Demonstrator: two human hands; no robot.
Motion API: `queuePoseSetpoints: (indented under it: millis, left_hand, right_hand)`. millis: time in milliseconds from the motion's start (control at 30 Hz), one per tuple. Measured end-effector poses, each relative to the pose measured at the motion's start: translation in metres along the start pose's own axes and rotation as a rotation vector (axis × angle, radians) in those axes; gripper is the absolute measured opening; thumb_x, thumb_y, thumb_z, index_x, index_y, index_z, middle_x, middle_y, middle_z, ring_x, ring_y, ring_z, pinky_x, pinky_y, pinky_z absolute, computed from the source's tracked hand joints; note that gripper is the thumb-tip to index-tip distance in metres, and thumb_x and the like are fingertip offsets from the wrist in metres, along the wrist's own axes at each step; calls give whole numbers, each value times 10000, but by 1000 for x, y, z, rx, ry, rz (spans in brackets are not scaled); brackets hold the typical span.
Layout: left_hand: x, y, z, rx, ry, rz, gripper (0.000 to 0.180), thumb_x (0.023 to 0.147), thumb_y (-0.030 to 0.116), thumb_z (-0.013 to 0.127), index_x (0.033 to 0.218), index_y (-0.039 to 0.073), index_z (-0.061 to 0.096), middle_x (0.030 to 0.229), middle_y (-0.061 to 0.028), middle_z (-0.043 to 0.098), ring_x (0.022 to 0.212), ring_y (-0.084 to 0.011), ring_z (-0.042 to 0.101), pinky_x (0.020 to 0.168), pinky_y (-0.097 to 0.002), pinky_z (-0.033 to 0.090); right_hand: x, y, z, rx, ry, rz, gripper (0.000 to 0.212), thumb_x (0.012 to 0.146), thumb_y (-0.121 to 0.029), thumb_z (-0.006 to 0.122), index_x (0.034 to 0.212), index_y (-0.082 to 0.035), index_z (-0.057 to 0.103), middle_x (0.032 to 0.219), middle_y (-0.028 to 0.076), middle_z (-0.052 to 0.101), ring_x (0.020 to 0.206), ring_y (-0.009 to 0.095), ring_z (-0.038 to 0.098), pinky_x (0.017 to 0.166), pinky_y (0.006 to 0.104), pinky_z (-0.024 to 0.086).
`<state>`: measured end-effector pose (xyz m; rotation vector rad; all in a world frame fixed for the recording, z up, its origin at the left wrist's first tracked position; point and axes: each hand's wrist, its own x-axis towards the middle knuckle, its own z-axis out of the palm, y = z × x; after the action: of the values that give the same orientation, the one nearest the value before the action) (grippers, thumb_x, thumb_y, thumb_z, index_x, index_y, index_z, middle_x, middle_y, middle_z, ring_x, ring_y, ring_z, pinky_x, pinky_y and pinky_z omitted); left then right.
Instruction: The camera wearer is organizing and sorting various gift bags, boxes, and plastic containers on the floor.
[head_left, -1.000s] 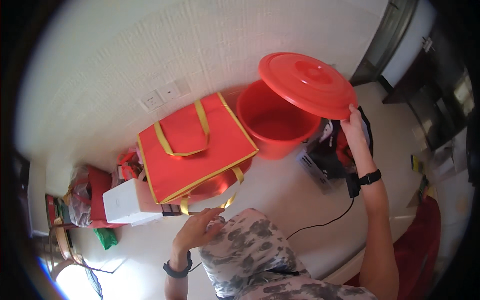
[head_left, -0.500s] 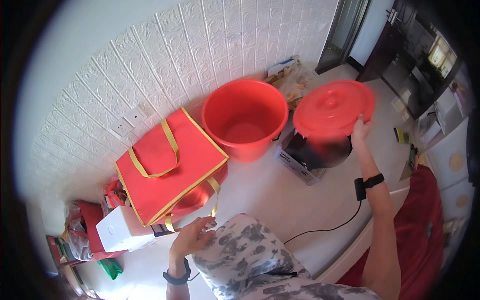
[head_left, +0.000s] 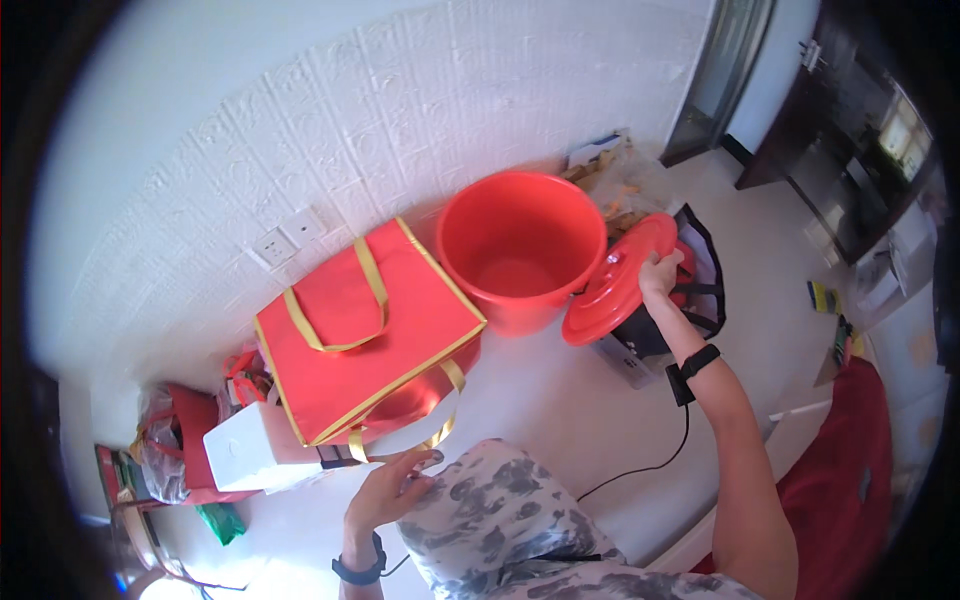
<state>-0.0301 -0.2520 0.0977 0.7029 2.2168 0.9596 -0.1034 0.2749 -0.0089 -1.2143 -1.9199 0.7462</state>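
My right hand [head_left: 660, 274] is closed on the edge of a round red plastic lid [head_left: 622, 285], which is tilted steeply beside a tall red bucket [head_left: 520, 318]. The bucket stands open at the top, with nothing visible inside. Below and behind the lid is a dark bag [head_left: 712, 290] with black straps, partly covered. My left hand [head_left: 388, 490] hangs beside my knee with its fingers loosely bent and apart, holding nothing. Close to it is the yellow strap of a large red bag [head_left: 370, 340] with yellow trim, standing left of the bucket.
A white box [head_left: 255, 450] and a red bag [head_left: 195, 440] stand along the wall at the left. Clear plastic bags [head_left: 635, 185] lie behind the bucket. A black cable [head_left: 645, 468] runs from my right wrist. Dark red cloth [head_left: 840, 460] hangs at the right.
My right hand has brought the lid down and left toward the bucket, turning it from nearly level to steeply tilted. The dark bag shows more. My left hand has barely moved.
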Motion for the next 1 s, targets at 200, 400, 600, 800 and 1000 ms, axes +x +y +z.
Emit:
queuePoseSetpoints:
  millis: [200, 400, 600, 800, 1000]
  left_hand:
    - [-24, -19, -2, -25, 110, 21, 386, 863, 187, 551, 1240, 121, 497, 1139, -124, 589, 977, -291, 602, 810, -367, 482]
    - [-78, -24, -8, 67, 203, -163, 405, 880, 222, 547, 1254, 77, 487, 1142, -135, 584, 964, -254, 605, 851, -360, 466]
    - [-170, -18, 1, -24, 414, -407, 364, 879, 229, 570, 1206, 77, 520, 1134, -109, 602, 963, -241, 619, 830, -346, 480]
    - [-256, -14, 11, -76, 605, -628, 362, 846, 204, 635, 1185, 112, 545, 1049, -85, 627, 830, -185, 640, 719, -311, 517]
    - [-324, -37, -11, 14, 690, -793, 347, 850, 207, 620, 1174, 99, 556, 1056, -104, 625, 796, -186, 644, 700, -303, 517]
  right_hand:
    - [-14, 29, 53, -64, 17, 132, 434, 863, -231, 511, 1205, -39, 324, 1047, 268, 578, 965, 416, 585, 812, 513, 460]
    - [-28, 53, 88, -322, -67, 24, 456, 871, -270, 529, 1177, 38, 390, 1032, 281, 583, 956, 432, 583, 817, 503, 460]
    - [-7, 44, 82, -335, -93, -26, 461, 847, -296, 560, 1141, 46, 465, 1048, 272, 578, 961, 399, 593, 827, 472, 468]
    - [3, -14, 24, -269, 79, -673, 437, 828, -289, 589, 1158, -14, 508, 1077, 217, 581, 976, 362, 591, 845, 451, 466]
    - [-95, -75, -2, 116, -127, -1034, 271, 853, -85, 532, 1121, -47, 531, 1094, 144, 564, 1020, 334, 531, 893, 418, 403]
